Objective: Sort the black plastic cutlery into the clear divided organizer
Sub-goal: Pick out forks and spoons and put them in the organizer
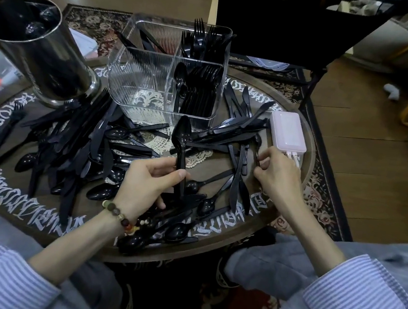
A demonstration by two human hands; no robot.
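My left hand (142, 180) grips a light, stiff, slick spoon (181, 137) mid-handle, while my right hand (275, 170) pinches another piece (257, 145).

Left hand (144, 183) has fingers and thumb curled, pinching a black plastic spoon (181, 137) upright by its handle. Right hand (277, 173) reaches forward, fingertips pinching something thin and dark.
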